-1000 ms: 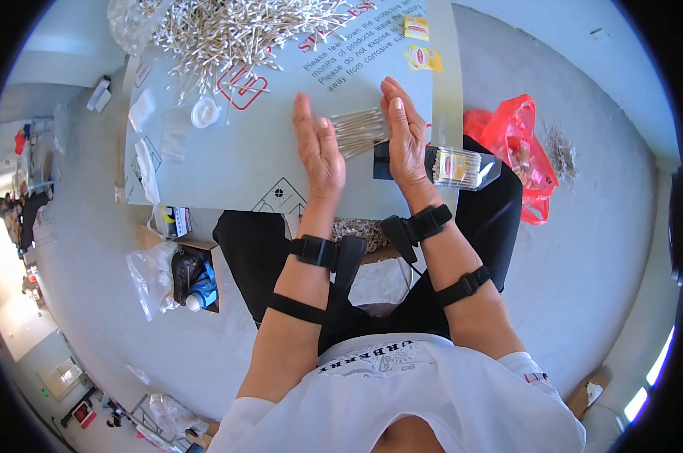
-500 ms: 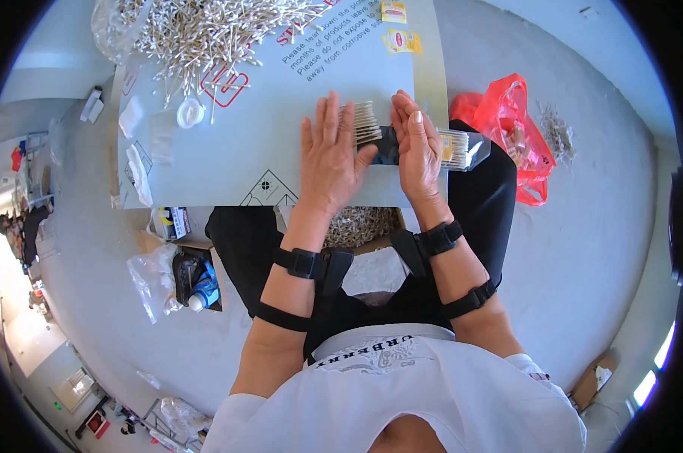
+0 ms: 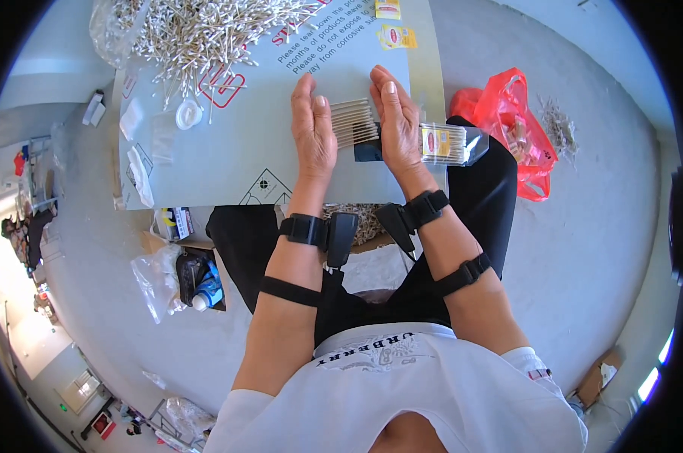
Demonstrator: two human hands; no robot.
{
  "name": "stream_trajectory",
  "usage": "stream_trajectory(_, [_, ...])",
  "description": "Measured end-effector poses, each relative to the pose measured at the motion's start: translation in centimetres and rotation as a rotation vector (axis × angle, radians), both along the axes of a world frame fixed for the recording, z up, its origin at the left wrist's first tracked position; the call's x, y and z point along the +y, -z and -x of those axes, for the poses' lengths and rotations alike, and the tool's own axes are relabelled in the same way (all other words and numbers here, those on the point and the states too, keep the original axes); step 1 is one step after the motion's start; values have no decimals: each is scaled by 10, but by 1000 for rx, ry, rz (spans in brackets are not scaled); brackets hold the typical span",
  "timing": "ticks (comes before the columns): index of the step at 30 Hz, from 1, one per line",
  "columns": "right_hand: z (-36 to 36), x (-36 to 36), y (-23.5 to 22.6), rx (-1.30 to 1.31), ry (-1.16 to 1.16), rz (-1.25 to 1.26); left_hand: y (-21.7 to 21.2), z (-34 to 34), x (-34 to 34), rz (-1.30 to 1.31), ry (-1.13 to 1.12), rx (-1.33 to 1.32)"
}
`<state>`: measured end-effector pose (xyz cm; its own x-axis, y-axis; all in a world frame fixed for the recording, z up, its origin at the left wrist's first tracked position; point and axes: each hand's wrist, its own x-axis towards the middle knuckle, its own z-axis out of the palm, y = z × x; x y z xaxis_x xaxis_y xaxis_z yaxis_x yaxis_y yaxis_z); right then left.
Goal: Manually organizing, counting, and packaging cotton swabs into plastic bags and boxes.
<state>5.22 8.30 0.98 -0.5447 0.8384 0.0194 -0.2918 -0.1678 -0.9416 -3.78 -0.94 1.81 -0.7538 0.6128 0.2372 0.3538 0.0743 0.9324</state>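
Note:
A row of cotton swabs (image 3: 352,123) lies side by side on the table between my two hands. My left hand (image 3: 313,136) is on edge at the row's left ends, palm turned inward, fingers stretched out. Across from it, my right hand (image 3: 399,128) stands on edge at the right ends, its fingers also straight. A small black piece (image 3: 367,152) lies under the near right part of the row, partly hidden by my right hand. Just right of that hand, a clear packet of swabs (image 3: 446,143) with a yellow label sticks out past the table edge.
A large heap of loose swabs (image 3: 206,34) covers the far left of the table (image 3: 228,158). A round white lid (image 3: 190,114) lies near it. Yellow labels (image 3: 396,36) are at the far right. A red plastic bag (image 3: 507,113) rests on the floor, right; a swab-filled box (image 3: 356,219) sits below the table.
My left hand has turned from palm-down to on edge and moved slightly left. My right hand has shifted left and away from me. The swab row now lies further left.

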Motion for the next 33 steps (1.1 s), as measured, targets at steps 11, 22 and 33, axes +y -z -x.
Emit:
stream_trajectory(11, [-26, -33, 1, -49, 201, -31, 6, -36, 1, -291, 7, -362])
stream_trajectory(22, [-48, -18, -1, -81, 41, -80, -11, -39, -35, 443, 216, 575])
stream_trajectory(33, [-39, -23, -3, -17, 102, 15, -5, -36, -29, 365, 209, 486])
